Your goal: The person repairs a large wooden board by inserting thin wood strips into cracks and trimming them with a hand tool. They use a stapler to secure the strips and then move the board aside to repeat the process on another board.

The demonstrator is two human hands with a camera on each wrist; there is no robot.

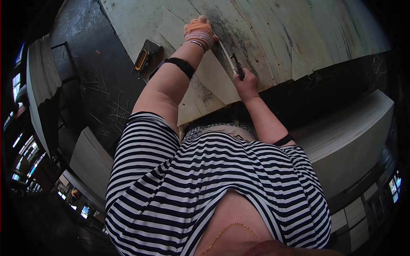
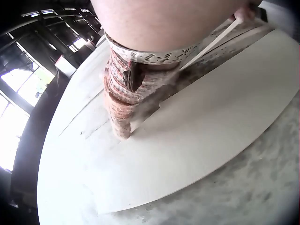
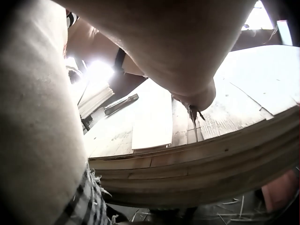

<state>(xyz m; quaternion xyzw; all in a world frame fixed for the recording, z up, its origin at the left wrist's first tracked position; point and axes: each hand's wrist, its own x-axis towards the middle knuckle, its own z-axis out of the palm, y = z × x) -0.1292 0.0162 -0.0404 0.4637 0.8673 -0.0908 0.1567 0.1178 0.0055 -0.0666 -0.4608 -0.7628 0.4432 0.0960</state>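
In the head view my left hand (image 1: 200, 33), in an orange and white knit glove, rests on a pale veneer sheet (image 1: 209, 77). Its fingers point down onto the sheet (image 2: 187, 140) in the left wrist view. Lower and to the right, my bare right hand (image 1: 247, 84) grips a slim dark tool (image 1: 239, 68) with a narrow tip, its exact kind hard to make out. A narrow pale strip (image 1: 226, 55) runs between the two hands. In the left wrist view this strip (image 2: 211, 45) reaches from the right hand's fingers to beside the left glove.
A black-and-yellow hand tool (image 1: 146, 57) lies at the left edge of the stained wooden board (image 1: 273, 38). Stacked sheets (image 1: 341, 132) stand at the right, with another stack (image 1: 42, 81) at the far left. Thin scraps (image 1: 117, 113) litter the dark floor.
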